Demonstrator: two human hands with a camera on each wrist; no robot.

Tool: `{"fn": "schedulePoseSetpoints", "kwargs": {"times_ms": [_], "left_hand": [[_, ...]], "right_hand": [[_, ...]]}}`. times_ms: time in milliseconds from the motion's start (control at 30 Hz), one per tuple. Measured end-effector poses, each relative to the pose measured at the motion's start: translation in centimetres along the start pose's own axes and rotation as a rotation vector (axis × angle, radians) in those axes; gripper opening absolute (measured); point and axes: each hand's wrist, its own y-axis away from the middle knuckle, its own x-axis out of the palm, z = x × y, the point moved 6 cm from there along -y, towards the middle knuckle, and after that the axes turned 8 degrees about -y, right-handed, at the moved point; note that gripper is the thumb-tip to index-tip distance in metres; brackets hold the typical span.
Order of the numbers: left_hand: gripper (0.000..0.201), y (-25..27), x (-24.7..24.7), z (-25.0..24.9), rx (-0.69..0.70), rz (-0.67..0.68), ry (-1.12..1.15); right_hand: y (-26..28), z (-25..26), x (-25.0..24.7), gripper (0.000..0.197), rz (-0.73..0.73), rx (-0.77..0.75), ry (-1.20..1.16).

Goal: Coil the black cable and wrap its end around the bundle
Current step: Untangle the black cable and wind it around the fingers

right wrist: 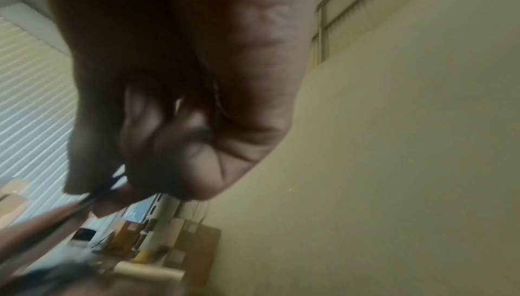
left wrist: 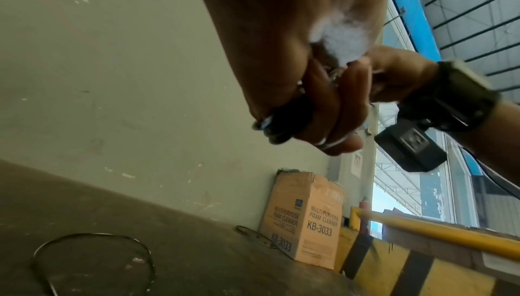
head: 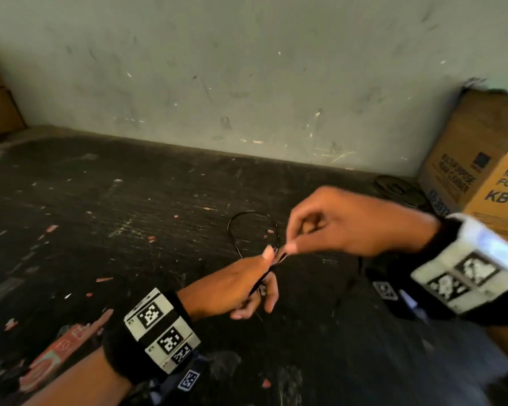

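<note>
Head view. The left hand [head: 235,284] is gripping the black cable [head: 266,273] with curled fingers over the dark table [head: 129,215], probably to keep the gathered turns from springing apart. The right hand [head: 343,224] is pinching the cable just beside the left thumb, thumb against forefinger, apparently leading the strand toward the bundle. A slack loop of cable [head: 248,227] is lying on the table just beyond both hands, so some cable is not yet gathered. A cardboard box [head: 478,159] is standing against the wall [head: 247,68] at far right; its contents cannot be seen from here. A second dark coil [head: 393,186] is lying in front of that box.

Left wrist view. The left hand [left wrist: 295,67] is closing its fingers round several turns of the cable [left wrist: 270,127], which are showing as glossy loops below the knuckles. The right hand [left wrist: 394,73] is meeting it from behind. The slack loop [left wrist: 93,254] is resting on the table [left wrist: 197,245] below, well apart from the box [left wrist: 303,218], whose print reads "multipurpose foam cleaner". The box is closed, so what it is holding cannot be told.

Right wrist view. This view is blurred. The right hand [right wrist: 182,100] is holding its fingers curled, and a dark strand of cable [right wrist: 95,196] is passing under the fingertips, consistent with a pinch.
</note>
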Motion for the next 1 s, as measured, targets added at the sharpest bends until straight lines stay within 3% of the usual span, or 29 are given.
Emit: {"fn": "schedulePoseSetpoints", "kwargs": {"times_ms": [33,100,200,300,433,500,600,733,833,933,1000], "left_hand": [[0.069,0.1,0.3,0.2,-0.014,0.033,0.003],[0.059,0.6,0.8,0.0,0.001,0.093,0.003],[0.053,1.3,0.9,-1.2,0.098,0.123,0.056],[0.063,1.4,0.3,-2.8,0.196,0.057,0.152],[0.060,1.0,-1.8,-5.3,0.257,-0.104,0.430],[0.065,0.4,-3.4,-6.1,0.263,-0.219,0.501],[0.071,-0.6,-5.3,-6.2,0.236,-0.348,0.514],[0.073,-1.1,-5.8,-5.4,0.182,-0.409,0.263],[0.066,-0.8,-5.1,-4.5,0.157,-0.381,0.050],[0.057,-0.4,-3.3,-3.0,0.096,-0.258,-0.001],[0.074,-0.5,-1.9,-1.7,0.012,-0.146,-0.026]], "right_hand": [[0.2,0.2,-1.4,0.013,-0.040,-0.020,-0.001],[0.5,0.3,-3.6,0.014,-0.122,-0.067,0.020],[-0.2,-1.4,-4.4,0.020,-0.226,-0.106,0.092],[-1.2,-4.4,-2.2,0.026,-0.299,-0.126,0.075],[-1.8,-7.4,3.5,0.019,-0.385,-0.155,-0.162],[-2.0,-7.1,6.9,0.025,-0.352,-0.138,-0.219],[-2.2,-4.7,10.3,0.024,-0.190,-0.081,-0.210],[-1.4,-1.0,9.6,0.022,-0.151,-0.074,-0.130],[-0.7,0.1,7.4,0.017,-0.133,-0.086,-0.012],[-0.4,1.1,4.1,0.010,-0.109,-0.129,0.067],[-0.3,1.6,2.2,0.010,-0.055,-0.118,0.142]]}}
